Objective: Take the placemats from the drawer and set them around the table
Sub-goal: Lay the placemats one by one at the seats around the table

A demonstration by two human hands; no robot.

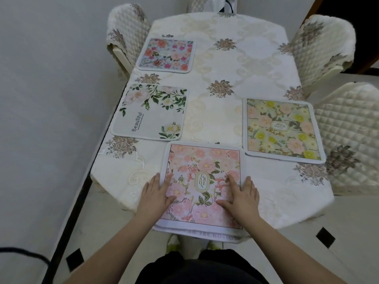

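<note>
A pink floral placemat [202, 160] marked "GARDEN" lies at the near end of the table [235, 64], on top of another mat whose edge shows below it. My left hand [156, 193] lies flat on its left edge, fingers straight. My right hand [241, 194] presses flat on its right part. Three other placemats lie on the cloth: a white "Beautiful" mat [150, 112] at the left, a blue-and-red floral mat [167, 55] at the far left, and a yellow-flowered mat [282, 130] at the right.
Quilted cream chairs stand round the table: one at the far left [128, 35], two on the right [322, 52] [352, 138], one at the far end. A wall runs along the left. A black cable [22, 252] lies on the floor at bottom left.
</note>
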